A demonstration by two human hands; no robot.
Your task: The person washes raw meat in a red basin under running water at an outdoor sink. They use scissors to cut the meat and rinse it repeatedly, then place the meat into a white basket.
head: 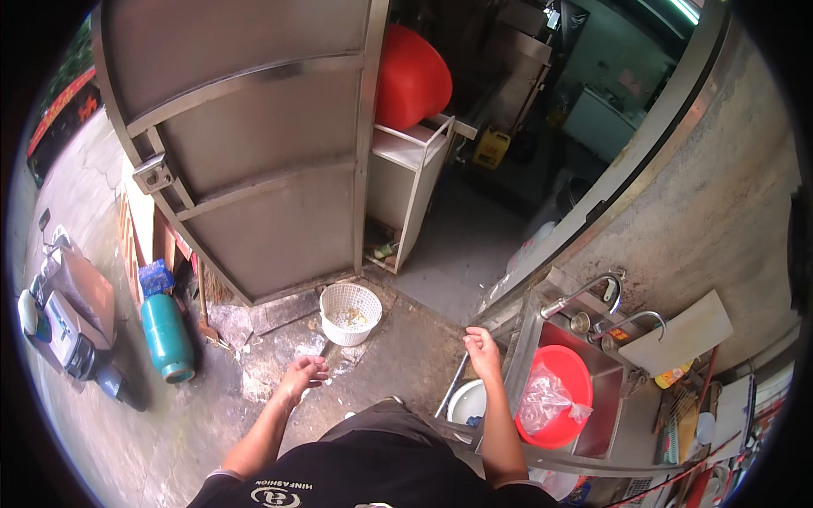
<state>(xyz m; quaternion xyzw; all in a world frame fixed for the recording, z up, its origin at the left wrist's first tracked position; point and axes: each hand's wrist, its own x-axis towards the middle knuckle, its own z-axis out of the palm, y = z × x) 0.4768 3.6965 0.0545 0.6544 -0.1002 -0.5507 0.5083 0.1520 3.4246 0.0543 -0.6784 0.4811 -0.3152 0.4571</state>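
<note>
My left hand (303, 380) hangs in the air over the concrete floor, fingers loosely curled and apart, with nothing in it. Ahead of it a white plastic basket (333, 330) stands on the ground with scraps in its bottom. My right hand (481, 350) is raised near the left edge of the steel sink (606, 438), empty, its fingers half bent. Inside the sink is a red plastic basin (581, 387) holding a tied clear plastic bag (545, 400). Below my right forearm a white bucket (467, 401) is partly hidden.
A metal door (267, 209) stands open at the left of a doorway. Within it, a white cabinet (397, 184) carries a large red tub (413, 79). Two curved faucets (581, 293) rise behind the sink beside a cutting board (679, 333). A green gas cylinder (166, 336) and a scooter (76, 317) stand left.
</note>
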